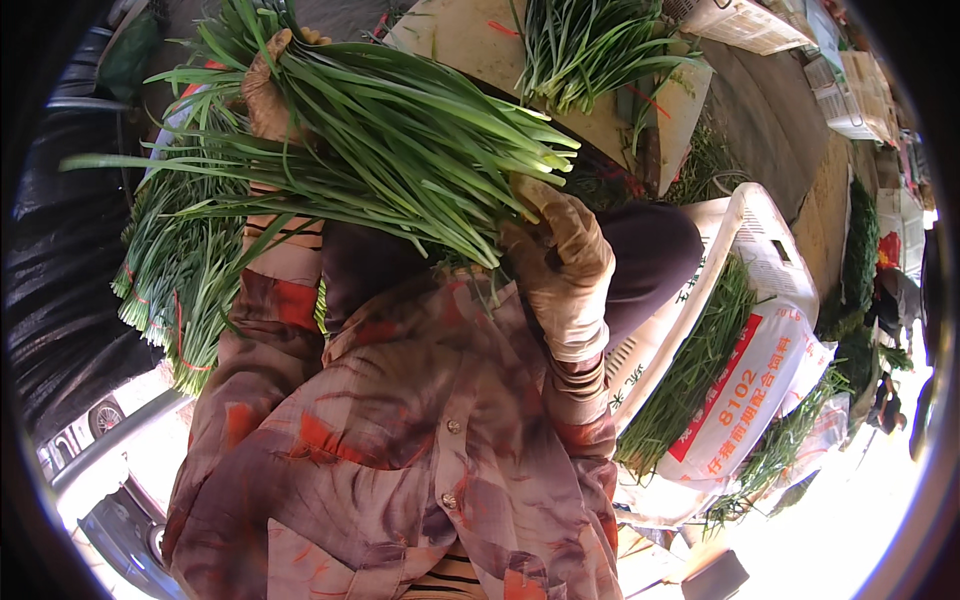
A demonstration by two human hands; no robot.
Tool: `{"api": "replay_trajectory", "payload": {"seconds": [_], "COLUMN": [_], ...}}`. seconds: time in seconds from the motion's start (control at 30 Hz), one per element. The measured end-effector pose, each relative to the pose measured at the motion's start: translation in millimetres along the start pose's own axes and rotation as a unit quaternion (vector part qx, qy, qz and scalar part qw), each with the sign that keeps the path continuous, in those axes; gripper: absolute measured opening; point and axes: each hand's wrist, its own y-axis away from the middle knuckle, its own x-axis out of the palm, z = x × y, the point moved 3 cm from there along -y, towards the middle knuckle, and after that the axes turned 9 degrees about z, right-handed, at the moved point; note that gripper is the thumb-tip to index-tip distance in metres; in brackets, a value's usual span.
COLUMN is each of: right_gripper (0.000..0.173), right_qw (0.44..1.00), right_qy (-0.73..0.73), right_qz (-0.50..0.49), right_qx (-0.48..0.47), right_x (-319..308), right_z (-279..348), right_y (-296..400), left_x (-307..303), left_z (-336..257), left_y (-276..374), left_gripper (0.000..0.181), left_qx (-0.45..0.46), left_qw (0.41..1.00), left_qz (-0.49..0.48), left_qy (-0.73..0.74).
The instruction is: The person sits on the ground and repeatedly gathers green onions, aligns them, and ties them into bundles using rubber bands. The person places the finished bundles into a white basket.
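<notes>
A loose bunch of long, flat green leaves, apparently garlic chives (405,127), lies across in front of my chest, pale cut ends to the right. My left hand (268,94), in a soiled work glove, grips it near the leafy end, with the leaves hiding part of the palm. At the cut ends is my right hand (562,255), also gloved, its fingers curled against the lower stems. Some of its fingertips are hidden behind them. Beyond, another bunch of chives (592,56) rests on a pale board (450,37), near a red tie (501,28).
Bundled chives with red ties (187,300) are piled at my left, beside black plastic sheeting (67,262). To my right, a white plastic crate (772,232) holds greens (697,367) and a printed white sack (750,405). More white crates (742,22) stand at the far right.
</notes>
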Motion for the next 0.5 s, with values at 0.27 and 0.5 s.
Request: {"api": "replay_trajectory", "payload": {"seconds": [0.27, 0.5], "right_gripper": [0.02, 0.023], "right_qw": [0.996, 0.876], "right_qy": [0.018, -0.352], "right_qz": [-0.086, -0.3], "right_qx": [-0.013, 0.137], "right_x": [1.5, -30.6], "right_z": [-14.7, -40.9], "right_y": [-7.3, -8.9], "left_x": [-3.5, -39.4], "left_z": [9.6, -2.4], "left_y": [-10.6, -20.9], "left_gripper": [0.019, 0.027], "left_qx": [-0.012, 0.031], "left_qw": [0.998, 0.994], "left_qz": [0.063, 0.021], "left_qy": [0.027, -0.102]}}
